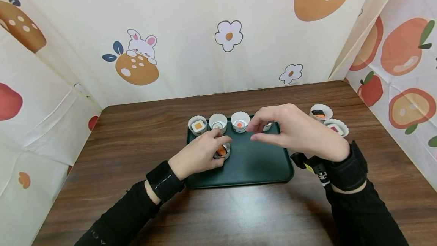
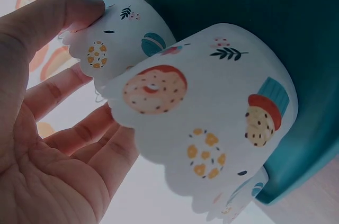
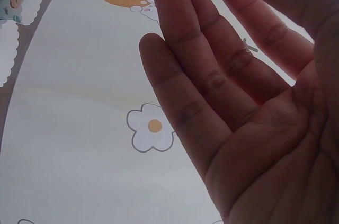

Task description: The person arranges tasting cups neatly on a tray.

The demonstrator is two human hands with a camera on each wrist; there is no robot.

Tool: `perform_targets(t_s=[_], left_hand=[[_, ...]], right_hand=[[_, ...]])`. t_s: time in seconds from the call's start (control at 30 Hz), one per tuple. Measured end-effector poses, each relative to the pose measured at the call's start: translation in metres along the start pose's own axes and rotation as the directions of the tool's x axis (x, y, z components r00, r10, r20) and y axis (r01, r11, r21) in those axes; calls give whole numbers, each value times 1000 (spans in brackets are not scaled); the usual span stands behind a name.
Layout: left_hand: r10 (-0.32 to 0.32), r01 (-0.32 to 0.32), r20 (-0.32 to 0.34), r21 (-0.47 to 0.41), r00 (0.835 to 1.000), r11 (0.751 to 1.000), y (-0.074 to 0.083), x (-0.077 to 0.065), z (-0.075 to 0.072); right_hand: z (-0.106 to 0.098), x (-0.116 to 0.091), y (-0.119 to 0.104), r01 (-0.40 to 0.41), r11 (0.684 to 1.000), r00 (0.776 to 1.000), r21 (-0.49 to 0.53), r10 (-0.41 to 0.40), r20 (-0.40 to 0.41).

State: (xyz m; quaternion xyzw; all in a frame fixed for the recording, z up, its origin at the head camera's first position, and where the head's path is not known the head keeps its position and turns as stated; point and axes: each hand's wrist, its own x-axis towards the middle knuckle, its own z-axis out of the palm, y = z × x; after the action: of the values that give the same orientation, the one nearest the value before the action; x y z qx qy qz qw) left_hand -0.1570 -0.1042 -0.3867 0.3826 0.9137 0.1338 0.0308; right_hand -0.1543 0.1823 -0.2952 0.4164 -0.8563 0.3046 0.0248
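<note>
Cup (image 2: 119, 30) on the green tray (image 1: 256, 162) is pinched by the left hand (image 1: 200, 152); the right hand (image 1: 290, 126) hovers, loosely spread.

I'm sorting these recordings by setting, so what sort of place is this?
Probably a small screened-off table area, perhaps set up for recording: printed cloth hangs behind and beside a wooden table, which holds a green tray and small white cups.

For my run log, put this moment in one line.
left hand: holds white cup, green tray beneath | right hand: empty, over tray | two more cups: right of tray
</note>
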Motion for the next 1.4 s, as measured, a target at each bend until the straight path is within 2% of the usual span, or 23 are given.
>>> perform_targets(t_s=[0.73,1.0,1.4], left_hand=[[1,-1,0,17,1000,1000,-2,6,3],[-15,15,-3,25,1000,1000,-2,4,3],[-5,6,-67,17,998,1000,1,-2,-1]], right_hand=[[2,2,2,-8,1000,1000,19,8,17],[5,2,3,-8,999,1000,34,7,25],[6,3,5,0,1000,1000,18,-1,19]])
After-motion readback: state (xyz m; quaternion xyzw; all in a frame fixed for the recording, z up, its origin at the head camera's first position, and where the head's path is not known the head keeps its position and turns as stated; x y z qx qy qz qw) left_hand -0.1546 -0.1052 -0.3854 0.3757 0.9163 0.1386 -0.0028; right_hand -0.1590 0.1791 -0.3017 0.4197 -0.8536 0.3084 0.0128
